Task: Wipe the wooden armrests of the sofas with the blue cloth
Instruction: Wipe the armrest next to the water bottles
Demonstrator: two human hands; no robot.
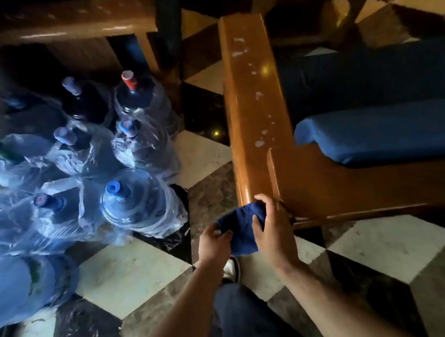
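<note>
The blue cloth (pixel 241 230) is bunched between both hands at the near end of a wooden armrest (pixel 255 103). My left hand (pixel 212 242) pinches its left edge. My right hand (pixel 271 228) grips its right side, fingers curled over the top and touching the armrest's front end. The glossy brown armrest runs away from me and carries pale spots along its top. It belongs to a sofa with a blue seat cushion (pixel 383 133) to its right.
Several large blue water jugs (pixel 134 206) wrapped in plastic stand on the floor to the left. Another wooden armrest (pixel 82 20) lies at the top left. The checkered tile floor (pixel 133 272) spreads below, with my leg and shoe (pixel 231 271) near the cloth.
</note>
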